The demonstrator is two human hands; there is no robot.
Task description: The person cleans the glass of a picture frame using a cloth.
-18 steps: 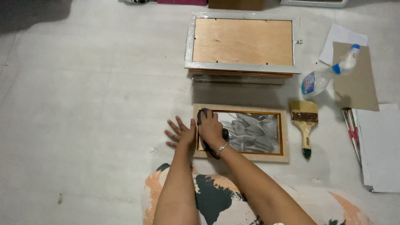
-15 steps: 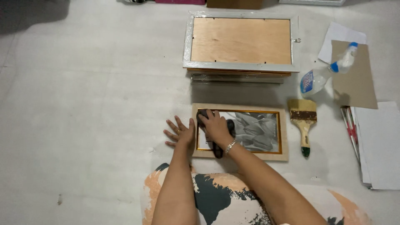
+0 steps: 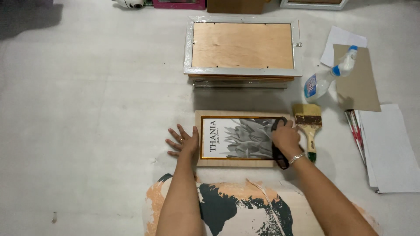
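left hand point(image 3: 183, 142) fingers spread, bracing picture frame point(image 3: 241, 138) centre | right hand point(image 3: 286, 137) clutching dark cloth point(image 3: 278, 156) | wipe evenly, light pressure

From my feed: left hand point(image 3: 183, 142) flat on the floor, touching the picture frame point(image 3: 241, 139) edge. Right hand point(image 3: 286, 137) presses a dark cloth point(image 3: 278, 155) on the glass, right side. Paintbrush point(image 3: 308, 126) just beside, spray bottle point(image 3: 326, 76) further back.

Picture frame point(image 3: 239, 139) lies before the frame stack point(image 3: 243, 48); brush point(image 3: 308, 126) right of it.
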